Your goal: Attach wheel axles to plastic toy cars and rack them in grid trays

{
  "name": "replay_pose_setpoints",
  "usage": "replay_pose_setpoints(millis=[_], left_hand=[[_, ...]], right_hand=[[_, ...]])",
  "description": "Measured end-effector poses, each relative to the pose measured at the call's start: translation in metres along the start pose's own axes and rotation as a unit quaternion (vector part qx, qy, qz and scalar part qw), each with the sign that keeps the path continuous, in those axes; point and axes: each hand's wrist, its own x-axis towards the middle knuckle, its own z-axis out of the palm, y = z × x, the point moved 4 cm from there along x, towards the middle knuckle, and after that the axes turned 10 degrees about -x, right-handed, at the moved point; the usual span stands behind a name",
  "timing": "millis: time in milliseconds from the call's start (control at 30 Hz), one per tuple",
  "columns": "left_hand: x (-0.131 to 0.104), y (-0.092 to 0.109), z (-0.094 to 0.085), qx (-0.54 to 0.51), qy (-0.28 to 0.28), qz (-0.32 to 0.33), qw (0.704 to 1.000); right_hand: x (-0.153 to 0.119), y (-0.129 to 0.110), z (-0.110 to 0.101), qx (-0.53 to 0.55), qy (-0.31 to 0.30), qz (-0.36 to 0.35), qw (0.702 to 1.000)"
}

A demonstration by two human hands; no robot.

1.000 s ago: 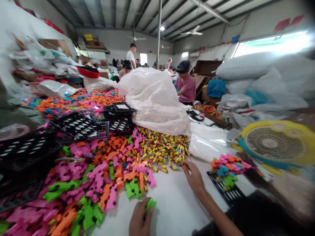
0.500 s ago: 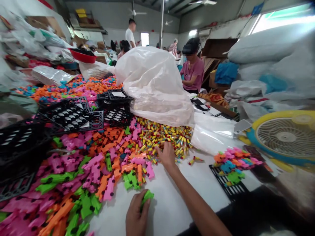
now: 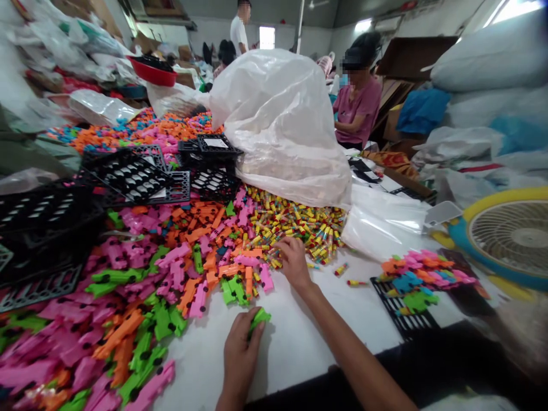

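Observation:
My left hand (image 3: 243, 337) is closed around a green plastic toy car (image 3: 259, 317), low over the white tabletop (image 3: 295, 337). Only the car's front end pokes out past the thumb. At the near edge of a heap of small yellow tubes with red ends (image 3: 314, 231), my right hand (image 3: 295, 264) has its fingers bent together. Whatever they hold, if anything, is hidden. Pink, orange and green toy cars (image 3: 171, 285) lie in a wide pile left of both hands. Two loose tubes (image 3: 356, 283) rest on the table right of the right hand.
A black slotted tray (image 3: 405, 319) with colourful toy pieces sits at right, near a yellow-and-blue fan (image 3: 520, 240). Black crates (image 3: 128, 177) are stacked at left. A big white plastic bag (image 3: 282, 125) stands behind the tubes. A person in pink (image 3: 359, 108) sits beyond.
The camera view has tilted down and shifted left. My right hand remains at the tube heap, with its fingers more curled. My left hand still grips the green toy car.

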Motion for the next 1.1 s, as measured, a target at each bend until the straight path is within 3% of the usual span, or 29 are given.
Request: replay_pose_setpoints(millis=[100,167,333,533,767,967,1100], left_hand=[[-0.001,0.000,0.001,-0.004,0.005,0.000,1.000],[-0.001,0.000,0.001,-0.005,0.005,-0.001,1.000],[-0.001,0.002,0.001,-0.006,0.003,0.001,1.000],[-0.002,0.006,0.001,-0.014,0.012,-0.005,1.000],[-0.005,0.004,0.002,-0.030,0.018,-0.017,0.999],[-0.005,0.004,0.003,-0.039,0.019,-0.022,0.999],[-0.006,0.005,0.003,-0.041,0.026,-0.019,0.999]], right_hand=[[-0.015,-0.004,-0.002,0.001,-0.083,-0.192,0.978],[-0.024,-0.001,-0.001,0.002,-0.128,-0.255,0.958],[-0.030,0.009,-0.003,-0.013,-0.178,-0.275,0.945],[-0.029,0.004,-0.017,-0.053,-0.199,-0.335,0.919],[-0.022,0.006,-0.018,-0.109,-0.225,-0.302,0.920],[-0.010,-0.004,-0.015,-0.149,-0.235,-0.391,0.877],[-0.004,-0.005,-0.008,-0.137,-0.208,-0.416,0.875]])
